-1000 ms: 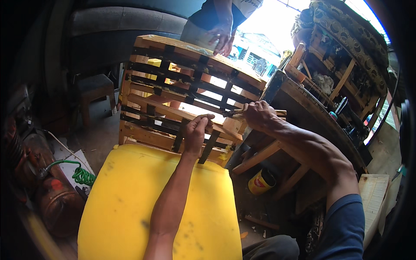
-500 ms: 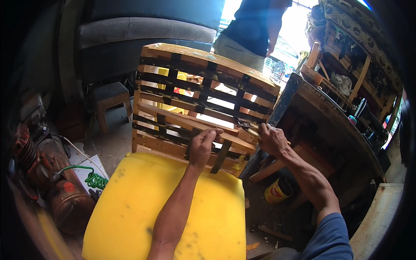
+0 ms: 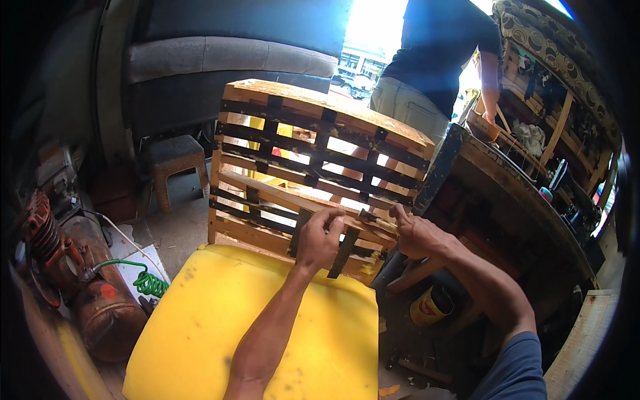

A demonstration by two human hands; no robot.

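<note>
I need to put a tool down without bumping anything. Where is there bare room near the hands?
The yellow foam cushion is bare across its top, bordered by the wooden frame ahead and the compressor to the left. A floor patch lies open between stool and frame. It is crowded where the left hand and right hand grip the webbing, and on the cluttered bench.

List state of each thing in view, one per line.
Left hand: grip closed on a black strap.
Right hand: pinching strap end on the frame.
Wooden frame: upright, webbed with straps.
Yellow cushion: lying flat before the frame.
Can: upright on floor.
</note>
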